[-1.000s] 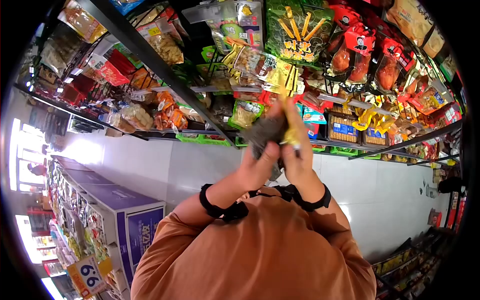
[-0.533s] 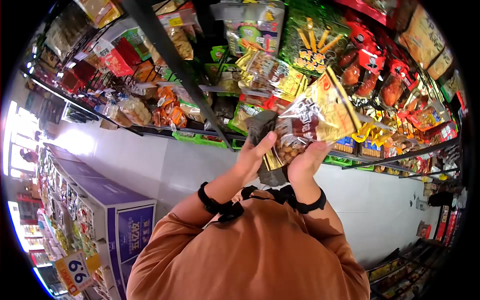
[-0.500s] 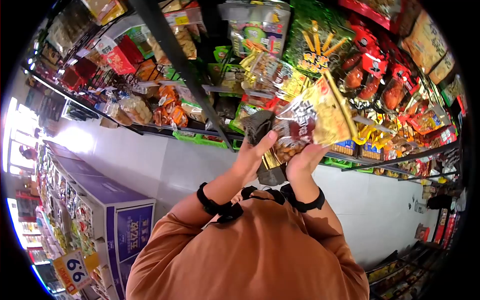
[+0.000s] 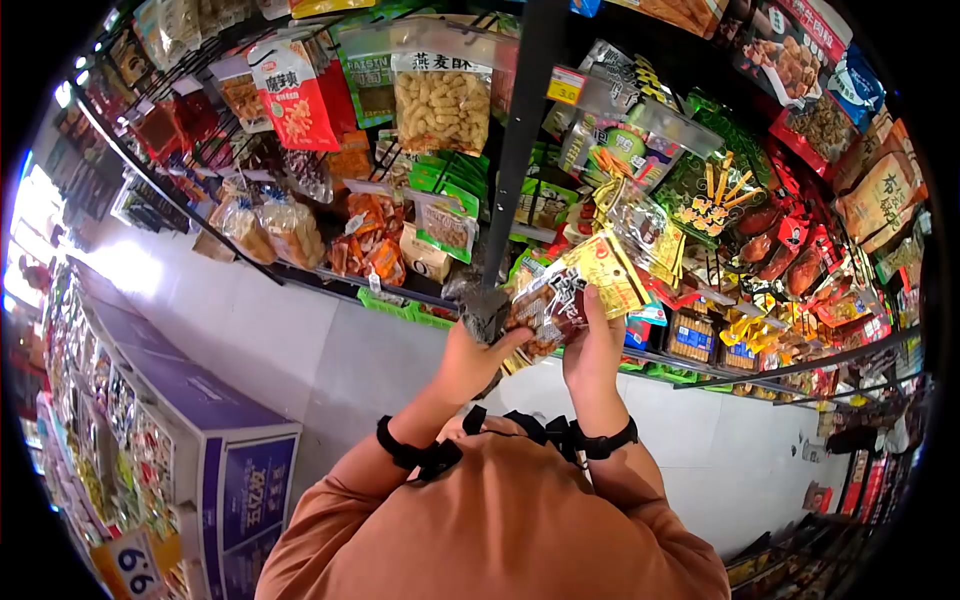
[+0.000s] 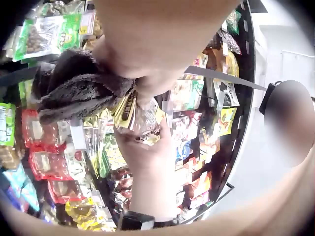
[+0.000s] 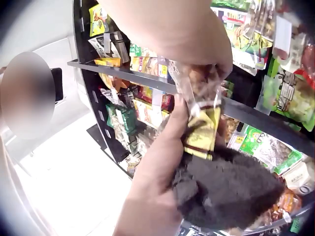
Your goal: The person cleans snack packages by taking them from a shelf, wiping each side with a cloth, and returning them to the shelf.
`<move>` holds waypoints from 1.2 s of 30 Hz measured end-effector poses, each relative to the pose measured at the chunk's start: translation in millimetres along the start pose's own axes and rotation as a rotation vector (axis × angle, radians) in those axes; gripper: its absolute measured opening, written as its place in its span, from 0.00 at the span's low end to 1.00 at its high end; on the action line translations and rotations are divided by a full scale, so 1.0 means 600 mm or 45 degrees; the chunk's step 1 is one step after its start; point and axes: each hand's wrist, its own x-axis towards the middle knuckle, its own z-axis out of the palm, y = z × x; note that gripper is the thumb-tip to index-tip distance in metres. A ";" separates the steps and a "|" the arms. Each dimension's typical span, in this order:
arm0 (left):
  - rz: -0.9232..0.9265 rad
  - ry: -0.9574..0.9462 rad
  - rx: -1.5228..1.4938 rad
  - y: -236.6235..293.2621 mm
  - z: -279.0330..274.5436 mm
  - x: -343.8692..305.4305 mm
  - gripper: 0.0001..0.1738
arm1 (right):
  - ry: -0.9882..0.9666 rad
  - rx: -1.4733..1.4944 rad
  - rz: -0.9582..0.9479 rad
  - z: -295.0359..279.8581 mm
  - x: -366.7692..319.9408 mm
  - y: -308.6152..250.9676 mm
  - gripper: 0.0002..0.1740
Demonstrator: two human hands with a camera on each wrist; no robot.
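My left hand (image 4: 468, 362) holds a dark grey fuzzy cloth (image 4: 480, 308) and, with its thumb over the front, the left end of a snack bag (image 4: 555, 315). This bag is clear and yellow, with brown nut-like pieces inside. At its other side, my right hand (image 4: 594, 350) grips the edge, thumb pointing up along it. The bag is tilted, its yellow end up and to the right. In the right wrist view the cloth (image 6: 226, 189) bunches under the bag's yellow end (image 6: 202, 132). From the left wrist, the bag (image 5: 140, 115) is partly covered by my hands.
Hanging snack packs fill the black shelf rack, with a dark upright post (image 4: 515, 140) behind the hands. Similar yellow bags (image 4: 645, 235) hang just beyond. A purple-sided display stand (image 4: 250, 500) is at the left, on a pale tiled floor (image 4: 345, 380).
A second ago the bag was blurred and edge-on between the hands; it then turned face-up. Since then the head view has swung left, and hands and bag sit slightly lower left.
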 end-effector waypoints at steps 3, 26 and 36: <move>-0.344 -0.207 -0.146 0.003 -0.055 -0.018 0.25 | 0.121 -0.164 -0.122 0.011 0.022 0.023 0.15; -0.644 0.144 -0.059 -0.055 -0.063 0.040 0.27 | -0.676 -0.840 -0.739 0.121 0.361 -0.037 0.11; -0.652 0.377 -0.030 -0.043 0.009 0.060 0.27 | -0.891 -0.831 -0.845 0.170 0.390 -0.043 0.12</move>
